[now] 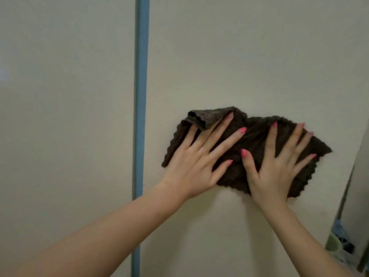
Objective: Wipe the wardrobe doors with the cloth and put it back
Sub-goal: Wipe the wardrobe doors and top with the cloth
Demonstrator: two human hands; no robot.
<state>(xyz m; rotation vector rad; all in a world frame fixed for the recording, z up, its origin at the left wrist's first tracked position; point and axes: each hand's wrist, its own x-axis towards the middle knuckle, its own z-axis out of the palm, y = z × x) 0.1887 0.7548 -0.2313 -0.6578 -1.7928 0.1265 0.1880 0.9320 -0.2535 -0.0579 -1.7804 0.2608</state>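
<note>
1. Dark brown cloth (257,144) pressed flat against right wardrobe door (249,56), low and right of the door's middle, nearer its right edge than the blue strip (140,96) marking its left edge.
2. Left hand (195,164) spread wide, palm down on the cloth's left half; fingers fanned, nothing pinched. One fingertip tucked under a folded-over flap at the cloth's upper left corner.
3. Right hand (279,166) likewise splayed, palm flat on the cloth's right half, thumb angled toward the left hand. Held by pressure only, no curl around the fabric.
4. Left door (65,116) beyond the strip, untouched by the cloth at this moment.
5. Handling, as a judgement: soft, light, knobbly weave; limp, likely to bunch or fold under a sliding palm, as the flap already shows. Would drop if pressure eased, door being upright.
6. Best hold for carrying back: gather at the middle or pinch a scalloped edge; for wiping, flat palms over the centre.
7. Clutter at lower right corner past the door edge, too blurred to identify.
8. Stage: wiping under way; return of cloth not yet done.
</note>
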